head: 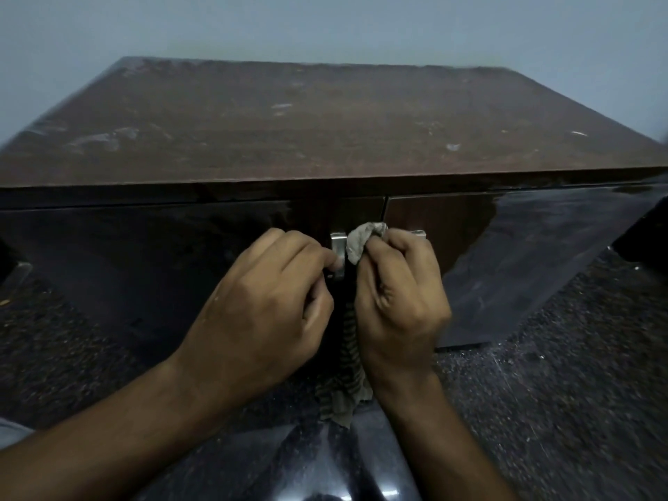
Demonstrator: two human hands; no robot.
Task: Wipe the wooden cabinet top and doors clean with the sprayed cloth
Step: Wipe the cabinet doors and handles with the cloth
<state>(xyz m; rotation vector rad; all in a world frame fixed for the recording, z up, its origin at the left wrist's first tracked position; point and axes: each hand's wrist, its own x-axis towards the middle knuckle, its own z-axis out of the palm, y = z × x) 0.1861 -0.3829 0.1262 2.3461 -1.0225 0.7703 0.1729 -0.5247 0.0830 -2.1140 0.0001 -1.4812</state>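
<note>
The wooden cabinet fills the view, its brown top (325, 121) marked with pale smears and dust. Below it are the two dark glossy doors, left (144, 254) and right (506, 254). My left hand (264, 305) pinches the metal handle (338, 244) of the left door with curled fingers. My right hand (397, 294) grips a grey cloth (361, 240), its bunched end pressed at the door seam beside that handle. The cloth's striped tail (343, 392) hangs down between my wrists. The right door's handle (418, 233) peeks out behind my right hand.
A dark speckled floor (560, 392) surrounds the cabinet base. A pale blue wall (325, 23) stands behind the cabinet. A glossy dark surface (325, 464) lies at the bottom centre between my forearms.
</note>
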